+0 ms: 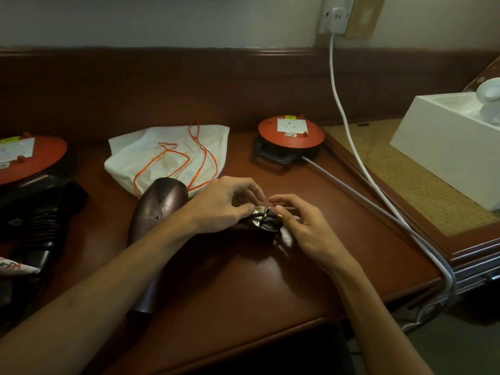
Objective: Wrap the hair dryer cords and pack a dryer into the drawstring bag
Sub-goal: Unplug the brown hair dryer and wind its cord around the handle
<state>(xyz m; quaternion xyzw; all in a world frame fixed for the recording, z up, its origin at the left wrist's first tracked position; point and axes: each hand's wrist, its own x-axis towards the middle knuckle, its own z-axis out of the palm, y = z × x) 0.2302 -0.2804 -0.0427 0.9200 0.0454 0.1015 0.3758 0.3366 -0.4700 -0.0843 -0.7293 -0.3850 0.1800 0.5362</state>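
A dark brown hair dryer lies on the wooden desk, nozzle toward the back. Its black plug with brass pins and coiled cord sit to the right of the body. My left hand reaches over the dryer and pinches the plug and cord bundle from the left. My right hand holds the plug from the right with thumb and fingertips. A white drawstring bag with orange strings lies flat behind the dryer. A second black dryer lies at the left.
A red cable reel stands at the back right, another red cable reel at the far left. White and grey cables run from a wall socket across the desk's right edge. A white box sits on a woven mat.
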